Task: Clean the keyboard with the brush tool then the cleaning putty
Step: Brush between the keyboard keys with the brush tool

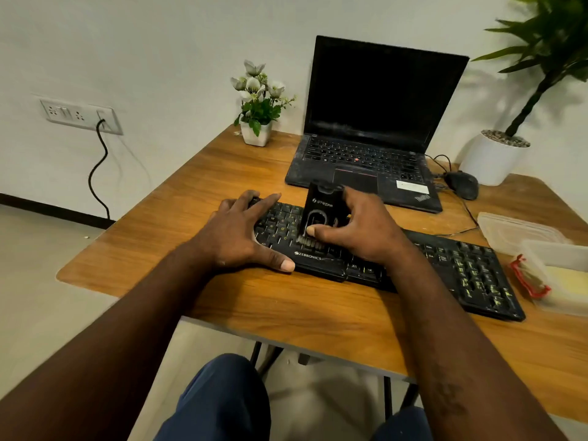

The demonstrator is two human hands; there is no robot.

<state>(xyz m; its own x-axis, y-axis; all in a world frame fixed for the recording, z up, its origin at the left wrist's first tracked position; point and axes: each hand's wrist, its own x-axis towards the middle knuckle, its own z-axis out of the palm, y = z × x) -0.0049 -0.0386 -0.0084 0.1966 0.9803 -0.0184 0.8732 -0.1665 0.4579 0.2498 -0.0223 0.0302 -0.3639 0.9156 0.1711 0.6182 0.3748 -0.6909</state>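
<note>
- Zebronics keyboard (451,259), black, lies flat on the wooden table (286,307) right in front of us. Its long axis runs slantwise, with the left end farther away and the right end nearer to us and to the right. The logo edge faces us.
- Behind it stands an open ThinkPad laptop (375,122) with a dark screen, its front edge just beyond the keyboard's far side.
- Both our forearms reach forward from the bottom of the view and draw closer together over the keyboard's left half.
- Our left hand (241,230) lies palm down on the keyboard's left end, fingers straight and spread. The thumb is stretched along the front edge, beside the logo.
- Our right hand (366,230) grips the brush tool (321,211), with the thumb pressed across its near face and the fingers curled round its far side.
- We hold the brush tool, a flat black case, almost upright. Its long axis is near vertical, with the top leaning slightly toward the laptop. The bristles point down and touch the keys just above the logo.
- At the table's right edge, just beside the keyboard's right end, sits a clear plastic box (560,272) holding something yellow; we cannot tell what.
- A black mouse (463,184) rests right of the laptop.
</note>
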